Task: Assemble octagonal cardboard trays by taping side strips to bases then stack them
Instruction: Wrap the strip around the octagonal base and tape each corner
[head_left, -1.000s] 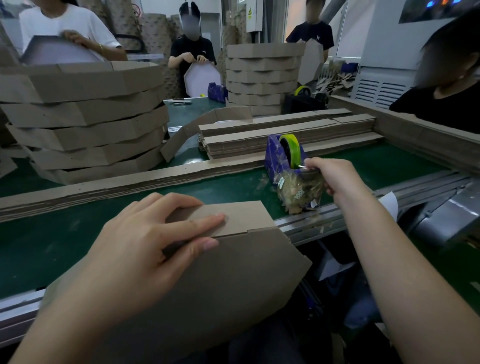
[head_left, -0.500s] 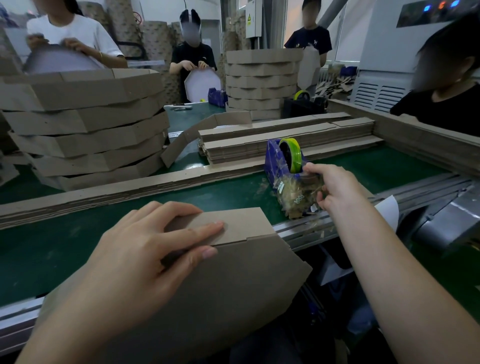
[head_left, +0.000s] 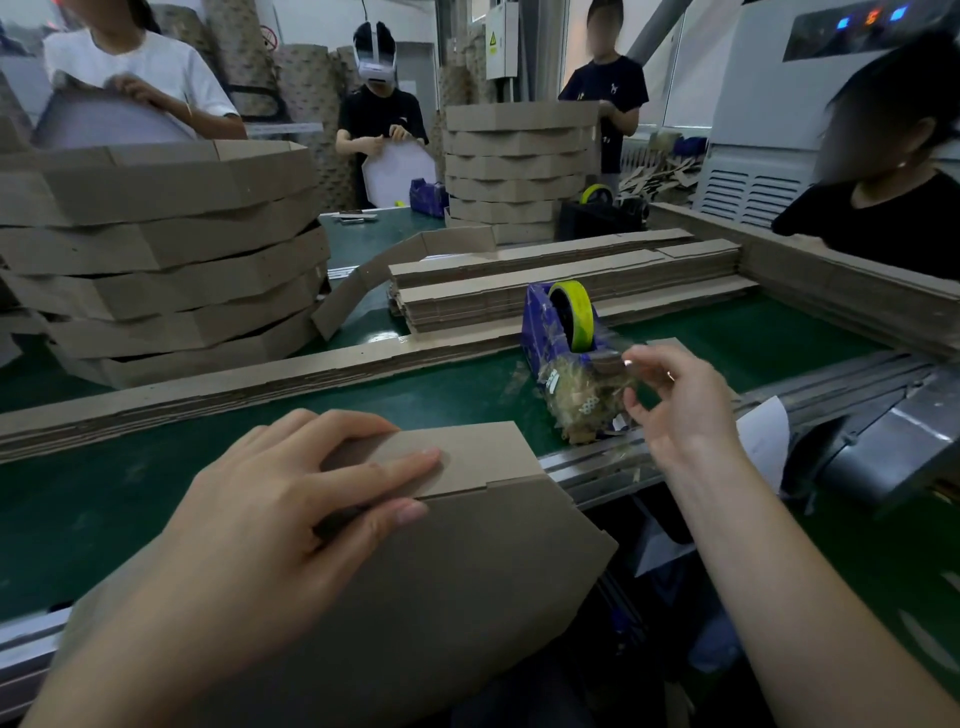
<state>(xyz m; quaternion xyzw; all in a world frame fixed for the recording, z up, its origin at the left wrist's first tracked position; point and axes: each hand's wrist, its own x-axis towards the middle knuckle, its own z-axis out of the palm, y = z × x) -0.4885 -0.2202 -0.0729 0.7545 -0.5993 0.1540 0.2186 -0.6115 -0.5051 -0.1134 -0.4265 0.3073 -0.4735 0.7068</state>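
My left hand (head_left: 270, 509) holds a brown cardboard base (head_left: 467, 571) tilted over the table's near edge. Its fingers lie on a side strip (head_left: 483, 452) and its thumb is on the base by the seam. To the right stands a blue tape dispenser (head_left: 545, 332) with a yellow-green roll (head_left: 576, 312). My right hand (head_left: 680, 405) is just in front of the dispenser. It pinches a length of clear tape (head_left: 615, 358) that still runs back to the dispenser; the tape is blurred.
Finished octagonal trays (head_left: 156, 260) are stacked at the left, and a second stack (head_left: 519, 166) stands at the back. Flat side strips (head_left: 571, 280) lie piled behind the dispenser. A long row of strips (head_left: 208, 389) crosses the green belt (head_left: 104, 493). Other people work around the table.
My right hand has come away from the dispenser's cutter toward me, drawing out clear tape. My left hand keeps its hold on the strip and base.
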